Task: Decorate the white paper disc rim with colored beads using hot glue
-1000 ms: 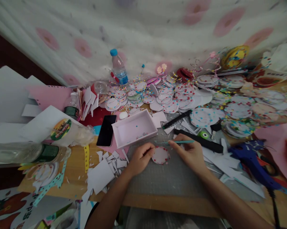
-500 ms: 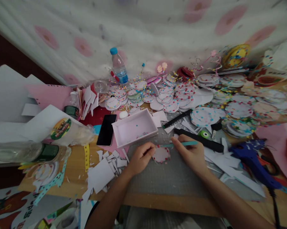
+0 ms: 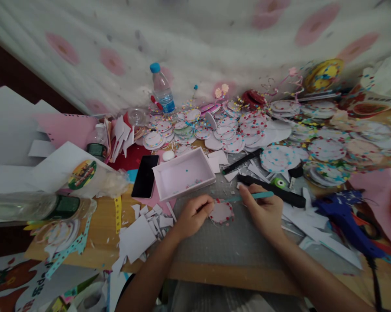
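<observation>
Over the grey cutting mat (image 3: 211,251), my left hand (image 3: 193,217) pinches the left edge of a small round paper disc (image 3: 221,211) rimmed with red dots. My right hand (image 3: 266,216) grips a slim teal stick-like tool (image 3: 263,195). Its thin front end points left toward the disc's upper edge; whether it touches there I cannot tell. Just beyond both hands stands a shallow pale pink box (image 3: 179,193) with small coloured bits inside.
Many decorated paper discs (image 3: 226,134) are piled along the back. A phone (image 3: 145,177) lies left of the box, paper scraps (image 3: 138,238) left of my left hand. Black cutter-like tools (image 3: 273,190) and a blue glue gun (image 3: 349,225) lie to the right; a water bottle (image 3: 163,91) stands behind.
My right hand has shifted slightly right with the teal tool, away from the disc. My left hand and the disc have moved a little to the right.
</observation>
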The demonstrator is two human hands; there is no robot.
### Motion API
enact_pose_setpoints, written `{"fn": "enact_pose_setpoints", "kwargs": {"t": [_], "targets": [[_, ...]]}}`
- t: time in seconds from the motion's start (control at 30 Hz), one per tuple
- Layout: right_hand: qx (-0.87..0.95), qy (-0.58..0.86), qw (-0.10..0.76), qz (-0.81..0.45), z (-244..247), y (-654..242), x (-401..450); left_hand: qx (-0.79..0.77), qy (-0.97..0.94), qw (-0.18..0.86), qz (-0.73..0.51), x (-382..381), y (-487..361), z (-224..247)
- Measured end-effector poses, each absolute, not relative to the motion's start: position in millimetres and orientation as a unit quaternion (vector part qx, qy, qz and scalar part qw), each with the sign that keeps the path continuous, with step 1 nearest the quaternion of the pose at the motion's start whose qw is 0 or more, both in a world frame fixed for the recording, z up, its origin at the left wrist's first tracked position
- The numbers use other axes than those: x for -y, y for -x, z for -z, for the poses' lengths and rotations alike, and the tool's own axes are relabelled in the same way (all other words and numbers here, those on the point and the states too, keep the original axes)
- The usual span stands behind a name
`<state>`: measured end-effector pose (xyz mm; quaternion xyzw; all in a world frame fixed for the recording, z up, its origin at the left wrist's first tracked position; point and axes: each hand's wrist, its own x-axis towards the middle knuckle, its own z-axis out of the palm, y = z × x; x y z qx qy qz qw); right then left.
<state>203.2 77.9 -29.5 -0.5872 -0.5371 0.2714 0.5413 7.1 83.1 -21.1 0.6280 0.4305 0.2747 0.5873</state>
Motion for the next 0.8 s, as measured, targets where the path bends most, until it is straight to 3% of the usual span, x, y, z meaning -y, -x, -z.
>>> {"fn": "enact_pose_setpoints", "kwargs": {"t": [0.4,0.8], "targets": [[0.473,0.626,0.565,-0.255,23.4,-215.3,-83.3,-0.436,-0.568,0.618,-0.324,-85.0,-3.3,29.8],[0.733,0.411,0.493,-0.226,20.2,-214.4,-80.7,-0.449,-0.518,0.648,-0.333,-87.7,-3.4,27.9]]}}
